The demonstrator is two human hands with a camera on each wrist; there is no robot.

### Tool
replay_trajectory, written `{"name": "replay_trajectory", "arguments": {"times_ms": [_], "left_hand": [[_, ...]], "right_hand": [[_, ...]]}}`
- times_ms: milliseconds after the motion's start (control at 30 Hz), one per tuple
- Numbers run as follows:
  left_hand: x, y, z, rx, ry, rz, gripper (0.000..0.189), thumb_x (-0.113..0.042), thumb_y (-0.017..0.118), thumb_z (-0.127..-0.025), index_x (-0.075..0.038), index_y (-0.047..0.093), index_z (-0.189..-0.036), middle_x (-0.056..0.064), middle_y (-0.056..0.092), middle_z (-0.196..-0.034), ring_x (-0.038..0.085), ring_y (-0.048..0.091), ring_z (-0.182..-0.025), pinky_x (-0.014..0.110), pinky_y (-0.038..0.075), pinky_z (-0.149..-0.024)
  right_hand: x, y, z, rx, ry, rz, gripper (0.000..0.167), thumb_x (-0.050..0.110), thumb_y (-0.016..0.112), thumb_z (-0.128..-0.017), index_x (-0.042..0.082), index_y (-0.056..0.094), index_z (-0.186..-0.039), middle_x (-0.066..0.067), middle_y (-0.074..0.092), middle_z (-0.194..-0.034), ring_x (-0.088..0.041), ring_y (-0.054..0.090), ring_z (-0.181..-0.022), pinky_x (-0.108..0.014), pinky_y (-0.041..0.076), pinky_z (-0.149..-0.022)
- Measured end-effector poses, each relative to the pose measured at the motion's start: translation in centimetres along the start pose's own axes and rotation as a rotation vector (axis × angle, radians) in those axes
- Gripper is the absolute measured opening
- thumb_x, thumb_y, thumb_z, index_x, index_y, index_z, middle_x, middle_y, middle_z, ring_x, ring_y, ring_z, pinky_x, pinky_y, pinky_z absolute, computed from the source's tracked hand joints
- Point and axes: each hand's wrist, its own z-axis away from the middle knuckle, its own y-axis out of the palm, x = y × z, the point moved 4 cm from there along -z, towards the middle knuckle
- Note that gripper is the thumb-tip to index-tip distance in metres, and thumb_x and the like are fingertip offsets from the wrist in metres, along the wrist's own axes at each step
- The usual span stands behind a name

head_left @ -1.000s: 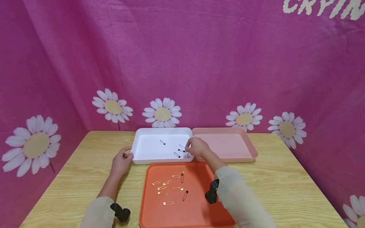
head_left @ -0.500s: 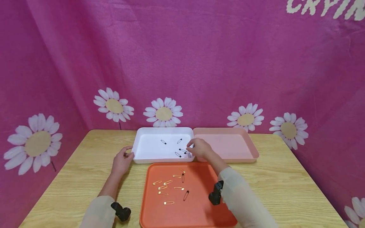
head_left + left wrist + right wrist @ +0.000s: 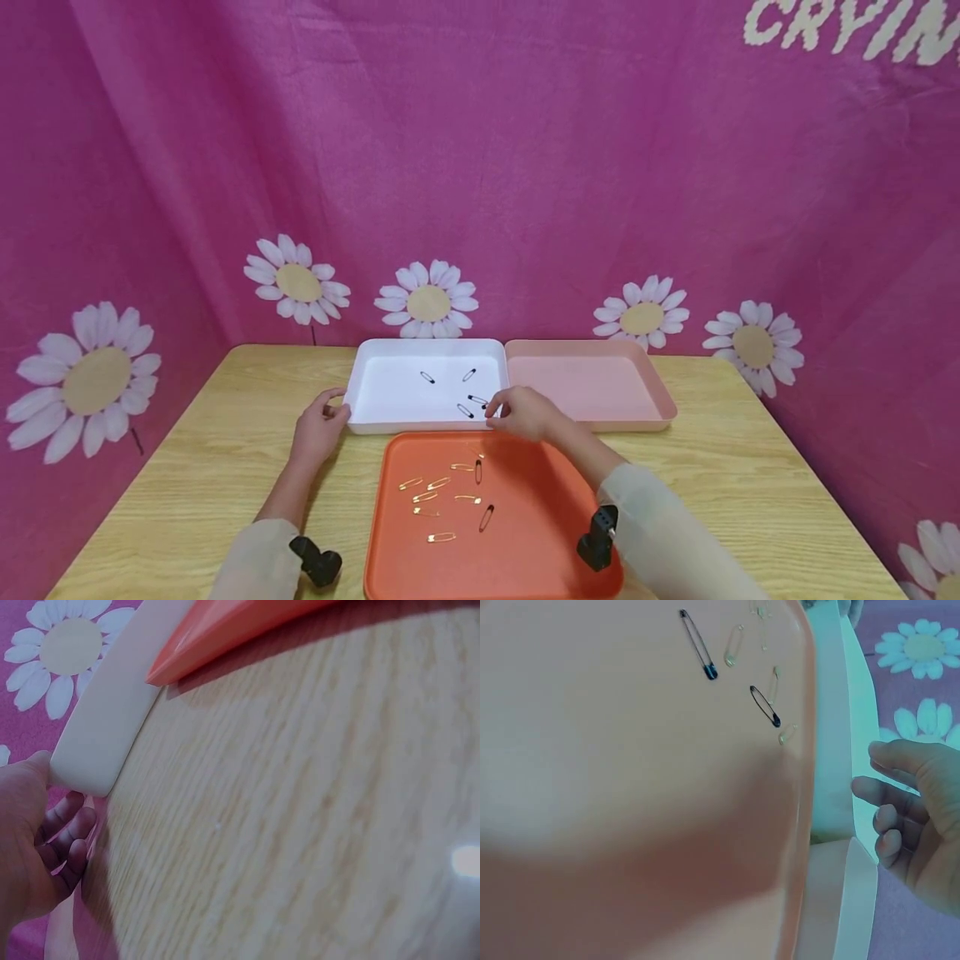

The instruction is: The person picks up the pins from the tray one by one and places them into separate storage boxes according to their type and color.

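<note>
Several black safety pins (image 3: 465,411) lie in the white tray (image 3: 390,387), most of them toward its near right corner. My right hand (image 3: 522,412) hovers over that corner, thumb and forefinger apart with nothing seen between them. On the left, my left hand (image 3: 317,427) rests its thumb and forefinger against the tray's outer end wall; in the left wrist view its other fingers curl loosely below the tray corner. The orange tray (image 3: 547,550) in front carries several gold safety pins (image 3: 441,537) and two black safety pins, one dark pin (image 3: 487,517) nearer me.
A pink tray (image 3: 592,383) stands against the white tray's right side, partly behind my right forearm. Wood-grain table (image 3: 750,500) surrounds the trays. A magenta cloth (image 3: 480,167) with printed daisies hangs behind and at both sides.
A black safety pin once near the right fingertips now lies farther back in the white tray. My right hand has moved toward me, to the tray's near edge. The left hand stays put.
</note>
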Motion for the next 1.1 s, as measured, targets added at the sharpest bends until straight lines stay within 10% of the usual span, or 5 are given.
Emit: {"name": "replay_trajectory", "arguments": {"times_ms": [1100], "left_hand": [[0.0, 0.0, 0.2, -0.016, 0.018, -0.001, 0.040, -0.020, 0.051, -0.091, -0.008, 0.052, -0.130, 0.014, 0.057, -0.093, 0.025, 0.056, -0.089, 0.025, 0.040, -0.069]], "right_hand": [[0.5, 5.1, 5.7, 0.253, -0.226, -0.048, 0.007, 0.011, 0.071, -0.079, 0.012, 0.072, -0.086, 0.007, 0.064, -0.074, 0.004, 0.046, -0.065, -0.015, 0.041, -0.063]]}}
